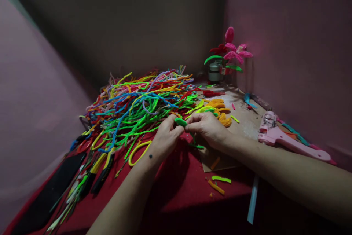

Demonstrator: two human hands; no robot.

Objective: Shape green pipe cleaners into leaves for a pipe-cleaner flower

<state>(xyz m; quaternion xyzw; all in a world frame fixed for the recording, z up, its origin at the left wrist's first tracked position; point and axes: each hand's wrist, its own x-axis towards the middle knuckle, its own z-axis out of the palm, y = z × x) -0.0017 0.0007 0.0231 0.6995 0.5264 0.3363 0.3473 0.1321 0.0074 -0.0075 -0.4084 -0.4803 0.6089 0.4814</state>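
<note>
Pinching: L hand (167,132) clamped on small oval green fuzzy-looking pc (180,121), above red cloth (176,176); prob. light, soft, bendy, best taken by edges; R hand (206,127) fingertips pinched on its R tip; pink plastic gun-shaped tool (293,142) farther R.

The left forearm (125,194) is bare and smooth in outline, slim at the wrist (156,149) and widening toward the near edge. One small, round, dark mark (150,156) sits close to that wrist, nearer the forearm's left side. The right forearm (277,163) is bare too, long and plain, thickening toward the right edge. The left hand (168,132) and right hand (210,128) are also bare; their nails are too dim to make out.
</note>
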